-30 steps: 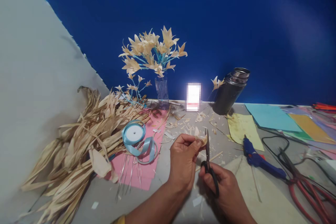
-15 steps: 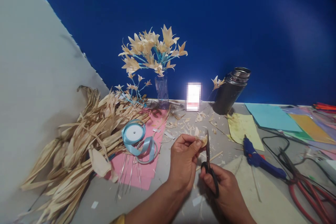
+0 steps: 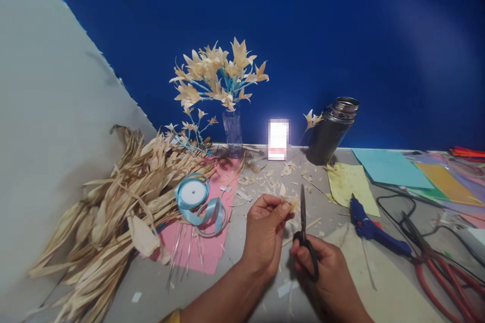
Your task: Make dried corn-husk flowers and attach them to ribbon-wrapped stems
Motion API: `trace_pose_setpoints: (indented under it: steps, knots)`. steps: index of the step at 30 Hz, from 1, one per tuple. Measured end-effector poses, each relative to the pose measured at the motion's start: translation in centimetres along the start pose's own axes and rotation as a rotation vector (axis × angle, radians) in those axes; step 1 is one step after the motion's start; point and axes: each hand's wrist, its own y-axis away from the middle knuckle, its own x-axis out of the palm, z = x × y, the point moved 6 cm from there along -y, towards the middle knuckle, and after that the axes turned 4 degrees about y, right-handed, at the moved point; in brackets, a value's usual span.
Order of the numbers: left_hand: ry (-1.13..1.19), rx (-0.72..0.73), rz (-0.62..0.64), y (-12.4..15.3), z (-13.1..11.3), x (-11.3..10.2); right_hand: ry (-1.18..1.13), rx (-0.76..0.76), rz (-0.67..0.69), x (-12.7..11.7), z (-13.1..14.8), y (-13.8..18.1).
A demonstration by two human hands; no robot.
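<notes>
Between thumb and fingers, my left hand (image 3: 264,234) pinches a small pale piece of dried husk (image 3: 293,205), its tip poking out to the right. My right hand (image 3: 322,266) has its fingers in the black handles of a pair of scissors (image 3: 303,212). The blades point up and look closed, just right of the husk piece and apart from it. Pale husk scraps (image 3: 273,179) lie scattered on the table beyond both hands.
Left are a dried husk bundle (image 3: 109,212), blue ribbon spool (image 3: 193,192), wires and pink paper (image 3: 227,232). Behind stand a vase of husk flowers (image 3: 233,133), blurred bright rectangle and dark flask (image 3: 331,133). Right lie a blue glue gun (image 3: 375,234), red-handled shears (image 3: 432,262) and coloured sheets.
The scissors have moved slightly right, away from the husk piece, and their blades have come together. My left hand has stayed nearly in place.
</notes>
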Motion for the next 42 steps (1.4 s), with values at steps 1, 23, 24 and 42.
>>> trace_pose_setpoints:
  steps: [1, 23, 24, 42]
  knots:
    - [-0.002, -0.007, -0.001, 0.0, 0.0, -0.1, 0.031, 0.004, -0.014, -0.5, 0.0, -0.1]
    - [-0.138, -0.036, 0.015, -0.4, 1.5, -0.5, 1.399, -0.031, 0.232, -2.8, 1.7, -2.6]
    - [-0.129, -0.055, 0.016, -0.5, 1.8, -0.6, 1.393, -0.025, 0.250, -2.7, 1.7, -2.7]
    - [-0.088, -0.126, -0.100, -2.8, 4.7, -4.1, 1.197, -0.143, 0.488, -3.0, 0.4, -3.9]
